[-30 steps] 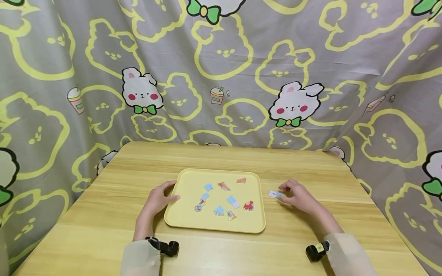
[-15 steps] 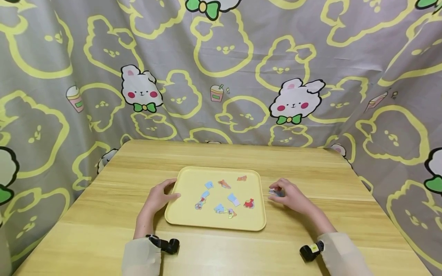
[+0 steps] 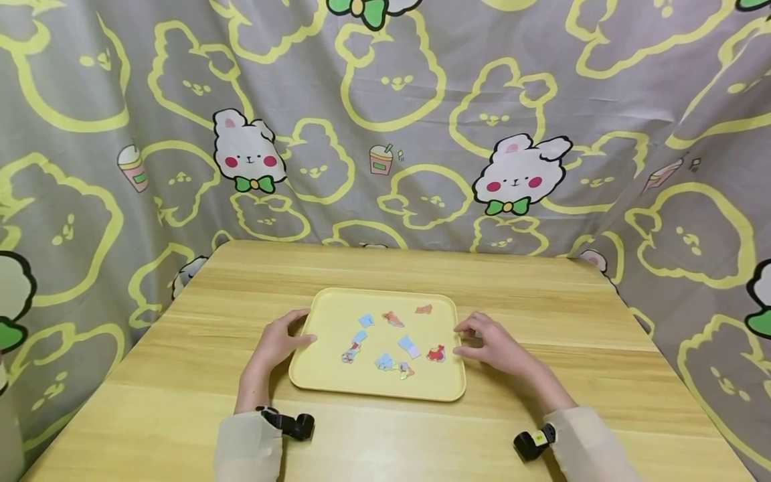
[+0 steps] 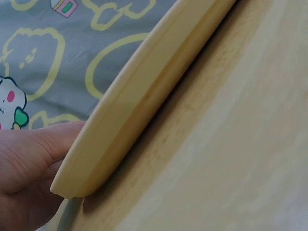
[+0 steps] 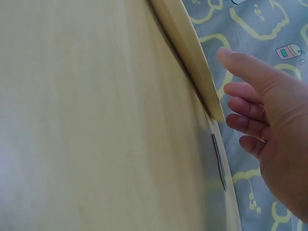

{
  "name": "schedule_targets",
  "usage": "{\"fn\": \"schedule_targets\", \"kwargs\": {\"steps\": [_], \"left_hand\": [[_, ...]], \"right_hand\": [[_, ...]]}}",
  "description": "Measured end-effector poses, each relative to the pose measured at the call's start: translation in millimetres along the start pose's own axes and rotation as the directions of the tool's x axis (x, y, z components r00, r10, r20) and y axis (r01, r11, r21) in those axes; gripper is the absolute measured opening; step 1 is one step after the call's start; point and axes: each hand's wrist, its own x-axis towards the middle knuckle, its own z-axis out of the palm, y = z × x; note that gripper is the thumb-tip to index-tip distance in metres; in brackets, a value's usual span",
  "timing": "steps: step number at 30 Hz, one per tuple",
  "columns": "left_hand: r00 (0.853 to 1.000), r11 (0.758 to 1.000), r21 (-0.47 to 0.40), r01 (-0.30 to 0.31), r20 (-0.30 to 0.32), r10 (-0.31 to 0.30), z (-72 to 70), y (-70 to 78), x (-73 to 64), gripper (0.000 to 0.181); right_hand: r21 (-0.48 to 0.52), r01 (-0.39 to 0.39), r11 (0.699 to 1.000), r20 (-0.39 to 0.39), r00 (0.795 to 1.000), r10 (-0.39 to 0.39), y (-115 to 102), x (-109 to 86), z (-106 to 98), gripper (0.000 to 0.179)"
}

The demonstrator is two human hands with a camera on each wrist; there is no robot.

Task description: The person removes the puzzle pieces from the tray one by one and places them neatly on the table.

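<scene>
Yellow tray: on the counter, between the two hands; the head view shows its inside, the wrist views mainly its outer wall.
Left hand: grips the tray's left edge, the thumb over the rim in the head view, the other fingers outside it; the left wrist view shows the near wall of the tray hiding part of this hand.
Right hand: at the tray's right edge, fingers loosely bent and holding nothing; in the head view they seem to meet the rim, while the right wrist view shows a gap beside the thumb.
Thin strip: only in the right wrist view, dark-edged, on the counter near the tray's right end, apart from the fingers; the right hand covers that spot in the head view.
Printed pieces: only in the head view, inside the tray; a blue one and two orange ones far, a red one near the right rim.
Patterned curtain: behind the counter, in all three views.
</scene>
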Motion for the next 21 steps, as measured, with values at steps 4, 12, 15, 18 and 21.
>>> {"fn": "schedule_targets", "kwargs": {"steps": [4, 12, 15, 18, 21], "left_hand": [[1.0, 1.0, 0.004, 0.001, 0.0, -0.001, -0.3, 0.3, 0.6, 0.064], [1.0, 1.0, 0.01, 0.009, -0.002, -0.009, 0.0, 1.9, 0.6, 0.064], [1.0, 1.0, 0.011, 0.014, 0.0, -0.014, -0.1, 2.0, 0.4, 0.064], [1.0, 1.0, 0.005, 0.02, 0.003, -0.02, -0.3, 2.5, 0.1, 0.064], [1.0, 1.0, 0.013, 0.015, 0.006, -0.015, -0.6, 3.3, -0.2, 0.064]], "right_hand": [[-0.042, 0.01, 0.999, 0.014, 1.0, -0.009, -2.8, 1.3, 2.6, 0.035], [-0.11, 0.041, 0.993, 0.043, 0.998, -0.036, -5.8, 5.6, 5.8, 0.036], [-0.135, 0.056, 0.989, 0.053, 0.997, -0.049, -8.5, 8.2, 7.3, 0.036], [-0.157, 0.06, 0.986, 0.074, 0.996, -0.049, -12.1, 10.6, 8.5, 0.038], [-0.185, 0.065, 0.981, 0.094, 0.994, -0.048, -15.5, 12.1, 9.2, 0.04]]}}
